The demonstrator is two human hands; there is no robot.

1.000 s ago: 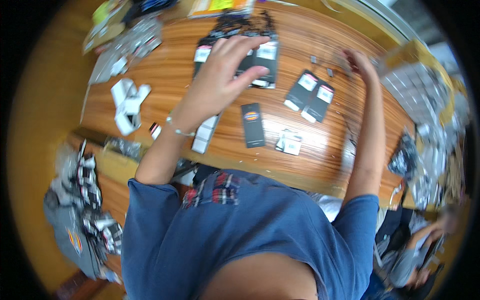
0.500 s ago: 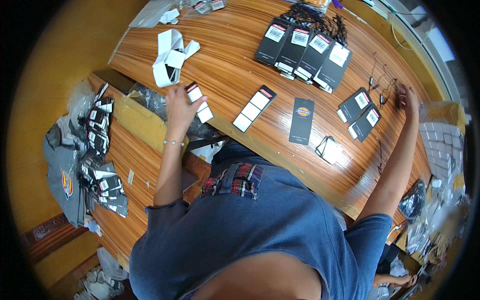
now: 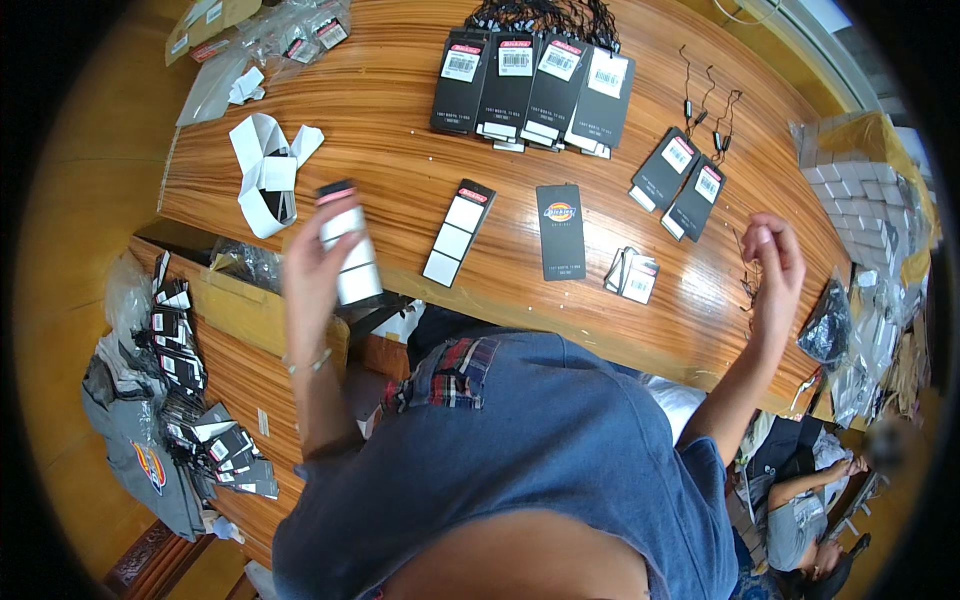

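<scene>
Now the person's two hands are well apart, one at either side of the worktop (image 3: 590,190). The left hand (image 3: 313,268) is pinched on a long black card with white panels (image 3: 349,255), thumb across its face and fingers at its far side, over the near edge on the left; whether the card touches the wood cannot be told. The right hand (image 3: 777,262) hangs at the right, fingers curled and fingertips close to the thumb, beside some dark cords (image 3: 745,280); whether anything thin is caught between them cannot be made out. Between the hands lie, from left to right, a second panelled card (image 3: 459,233), tilted, a plain dark tag (image 3: 562,240) with a coloured emblem, and a small pile of white labels (image 3: 637,277). Farther back, a fanned row of black tags (image 3: 530,90) bears white stickers, its black strings (image 3: 545,15) bunched at the far end. Nearer the right hand, a pair of dark tags (image 3: 665,172) lies slanted, their loops stretching away from the person. Behind the held card, a folded white strip (image 3: 262,195) rests in loose bends, while a dark plastic packet (image 3: 826,322) sits near the right-hand edge.
</scene>
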